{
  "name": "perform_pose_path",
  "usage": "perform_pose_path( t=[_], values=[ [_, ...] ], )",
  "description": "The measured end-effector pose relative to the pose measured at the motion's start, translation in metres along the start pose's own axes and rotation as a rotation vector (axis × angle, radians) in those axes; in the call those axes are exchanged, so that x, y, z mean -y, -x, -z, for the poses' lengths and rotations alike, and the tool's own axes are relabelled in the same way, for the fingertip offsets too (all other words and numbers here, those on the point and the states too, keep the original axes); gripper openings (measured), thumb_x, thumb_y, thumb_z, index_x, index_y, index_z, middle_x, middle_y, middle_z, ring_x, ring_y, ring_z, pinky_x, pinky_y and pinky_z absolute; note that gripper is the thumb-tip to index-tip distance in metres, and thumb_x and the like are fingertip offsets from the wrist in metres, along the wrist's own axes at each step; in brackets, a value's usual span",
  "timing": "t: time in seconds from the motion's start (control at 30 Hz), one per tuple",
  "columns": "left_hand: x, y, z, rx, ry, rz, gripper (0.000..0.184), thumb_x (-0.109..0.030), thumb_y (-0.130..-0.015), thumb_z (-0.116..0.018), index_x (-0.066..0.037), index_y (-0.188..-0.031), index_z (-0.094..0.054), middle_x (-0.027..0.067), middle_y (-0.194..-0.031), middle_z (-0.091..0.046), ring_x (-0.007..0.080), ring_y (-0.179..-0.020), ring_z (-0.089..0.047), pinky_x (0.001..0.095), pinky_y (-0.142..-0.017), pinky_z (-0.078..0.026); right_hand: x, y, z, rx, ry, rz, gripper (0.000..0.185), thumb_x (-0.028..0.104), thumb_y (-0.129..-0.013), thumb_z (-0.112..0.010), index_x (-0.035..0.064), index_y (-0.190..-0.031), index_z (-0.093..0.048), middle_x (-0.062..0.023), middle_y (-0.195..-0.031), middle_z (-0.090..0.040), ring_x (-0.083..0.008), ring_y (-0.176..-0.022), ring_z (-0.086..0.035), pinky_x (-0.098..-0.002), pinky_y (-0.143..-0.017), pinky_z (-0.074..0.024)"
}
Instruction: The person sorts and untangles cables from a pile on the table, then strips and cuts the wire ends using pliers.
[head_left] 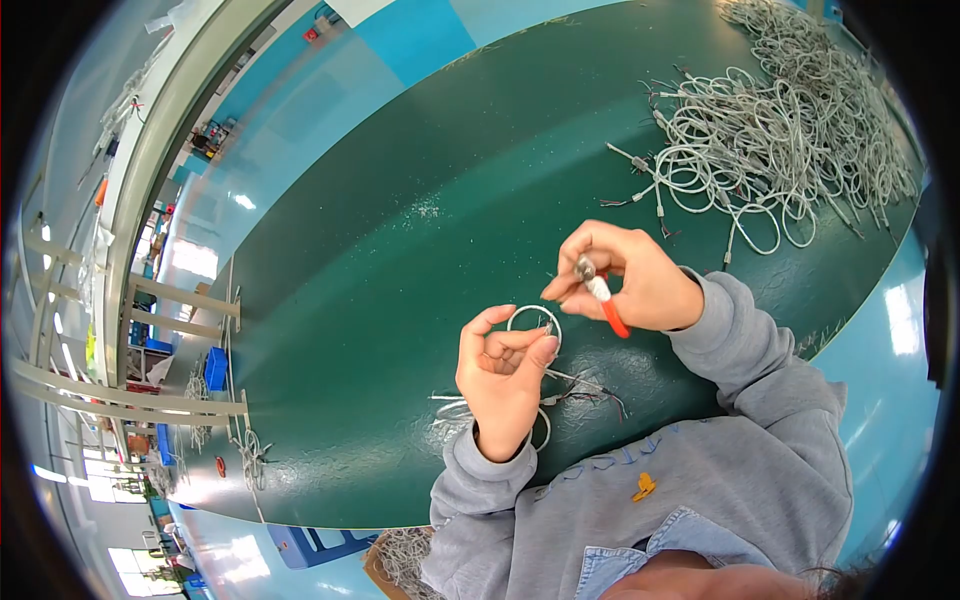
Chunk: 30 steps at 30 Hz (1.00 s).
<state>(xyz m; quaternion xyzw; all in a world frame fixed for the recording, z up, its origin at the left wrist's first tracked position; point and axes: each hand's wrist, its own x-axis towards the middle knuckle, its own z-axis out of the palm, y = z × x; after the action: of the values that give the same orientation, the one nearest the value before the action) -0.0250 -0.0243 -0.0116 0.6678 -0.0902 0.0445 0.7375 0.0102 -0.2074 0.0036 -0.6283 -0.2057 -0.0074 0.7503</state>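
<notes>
My left hand [503, 378] is closed in a pinch on a thin white cable [555, 330]. The cable curves in a loop above the thumb, and a short end shows at the fingertips. My right hand [640, 275] is up and to the right, its fingers wrapped round red-handled pliers [614, 316]. Their metal head and a white wrapped part show between the fingers; the jaws are partly hidden. Beneath my left hand, more white cable [543, 430] lies on the green table [370, 300], with dark stripped wire ends [605, 392] to the right.
A large heap of white cables [760, 150] with connectors covers the far right of the table. White scraps [425, 210] are scattered near the middle. At the left edge are more cables [250, 455] and a blue bin [215, 369]. A carton of cables [400, 560] stands below the near edge.
</notes>
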Motion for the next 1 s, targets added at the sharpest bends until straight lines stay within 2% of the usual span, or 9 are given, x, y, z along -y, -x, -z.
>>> perform_pose_path(
  t=[0.1, 0.23, 0.4, 0.5, 0.67, 0.77, 0.8, 0.87, 1.0],
  values=[
    [-0.001, -0.002, 0.002, 0.072, 0.136, 0.096, 0.039, 0.011, -0.076, -0.062, 0.002, -0.110, -0.045, 0.0132, -0.083, -0.064, 0.0160, -0.074, -0.063, 0.0241, -0.067, -0.052, 0.003, 0.003, 0.000, 0.169, 0.271, 0.069, 0.030, -0.006, -0.073, -0.066, 0.0027, -0.093, -0.046, -0.0083, -0.078, -0.062, -0.0130, -0.075, -0.063, -0.0253, -0.068, -0.0488],
    [-0.001, -0.003, 0.001, 0.105, 0.213, 0.126, 0.038, 0.012, -0.078, -0.059, 0.004, -0.112, -0.045, 0.0127, -0.083, -0.064, 0.0155, -0.071, -0.063, 0.0240, -0.066, -0.052, 0.004, 0.004, 0.001, 0.201, 0.379, 0.073, 0.030, -0.004, -0.073, -0.068, 0.0019, -0.093, -0.046, -0.0087, -0.076, -0.063, -0.0137, -0.074, -0.063, -0.0248, -0.067, -0.0490],
    [0.008, -0.005, 0.008, 0.176, 0.233, 0.154, 0.032, 0.007, -0.083, -0.055, 0.005, -0.115, -0.050, 0.0124, -0.087, -0.063, 0.0156, -0.073, -0.062, 0.0241, -0.065, -0.052, 0.004, 0.003, -0.003, 0.103, 0.172, 0.004, 0.031, -0.003, -0.072, -0.069, 0.0010, -0.093, -0.047, -0.0087, -0.076, -0.063, -0.0133, -0.075, -0.063, -0.0250, -0.067, -0.0492],
    [0.009, -0.005, 0.014, 0.165, 0.274, 0.136, 0.029, 0.004, -0.085, -0.054, 0.005, -0.114, -0.053, 0.0122, -0.089, -0.063, 0.0158, -0.075, -0.062, 0.0240, -0.064, -0.052, 0.006, -0.001, 0.003, -0.147, 0.026, -0.026, 0.031, 0.000, -0.072, -0.071, -0.0010, -0.096, -0.051, -0.0087, -0.076, -0.063, -0.0125, -0.075, -0.062, -0.0260, -0.066, -0.0494],
    [-0.002, -0.009, 0.021, 0.099, 0.390, 0.113, 0.025, 0.000, -0.087, -0.053, 0.005, -0.111, -0.056, 0.0114, -0.090, -0.063, 0.0165, -0.077, -0.062, 0.0295, -0.070, -0.055, 0.014, 0.004, 0.004, 0.000, 0.079, -0.014, 0.025, 0.003, -0.072, -0.072, 0.0002, -0.092, -0.057, -0.0082, -0.073, -0.062, -0.0106, -0.070, -0.062, -0.0227, -0.061, -0.0487],
    [-0.008, -0.011, 0.021, 0.056, 0.441, 0.169, 0.024, -0.001, -0.087, -0.054, 0.005, -0.110, -0.056, 0.0112, -0.089, -0.063, 0.0169, -0.077, -0.062, 0.0331, -0.074, -0.056, 0.009, 0.005, -0.002, -0.001, 0.671, 0.400, 0.032, 0.014, -0.066, -0.078, 0.0037, -0.091, -0.061, -0.0075, -0.069, -0.061, -0.0141, -0.061, -0.061, -0.0230, -0.053, -0.0468],
    [-0.008, -0.011, 0.022, 0.070, 0.467, 0.185, 0.023, -0.001, -0.087, -0.054, 0.005, -0.109, -0.057, 0.0113, -0.089, -0.063, 0.0170, -0.077, -0.062, 0.0350, -0.075, -0.056, 0.009, 0.008, -0.006, 0.002, 0.669, 0.407, 0.032, 0.014, -0.066, -0.078, 0.0037, -0.091, -0.061, -0.0075, -0.069, -0.061, -0.0141, -0.061, -0.061, -0.0230, -0.053, -0.0468],
    [-0.006, -0.013, 0.023, 0.106, 0.520, 0.221, 0.020, 0.000, -0.086, -0.054, 0.005, -0.106, -0.058, 0.0113, -0.088, -0.062, 0.0174, -0.077, -0.063, 0.0386, -0.078, -0.056, 0.011, 0.014, -0.012, -0.011, 0.882, 0.413, 0.035, 0.022, -0.064, -0.078, 0.0067, -0.091, -0.061, -0.0061, -0.064, -0.058, -0.0169, -0.056, -0.059, -0.0252, -0.047, -0.0445],
    [0.000, -0.014, 0.022, 0.111, 0.561, 0.195, 0.017, 0.001, -0.085, -0.056, 0.004, -0.101, -0.059, 0.0117, -0.088, -0.063, 0.0176, -0.076, -0.063, 0.0388, -0.076, -0.056, 0.008, 0.017, -0.015, -0.014, 1.055, 0.449, 0.036, 0.028, -0.064, -0.076, 0.0098, -0.091, -0.061, -0.0036, -0.059, -0.053, -0.0181, -0.050, -0.055, -0.0283, -0.042, -0.0420]
  ],
)
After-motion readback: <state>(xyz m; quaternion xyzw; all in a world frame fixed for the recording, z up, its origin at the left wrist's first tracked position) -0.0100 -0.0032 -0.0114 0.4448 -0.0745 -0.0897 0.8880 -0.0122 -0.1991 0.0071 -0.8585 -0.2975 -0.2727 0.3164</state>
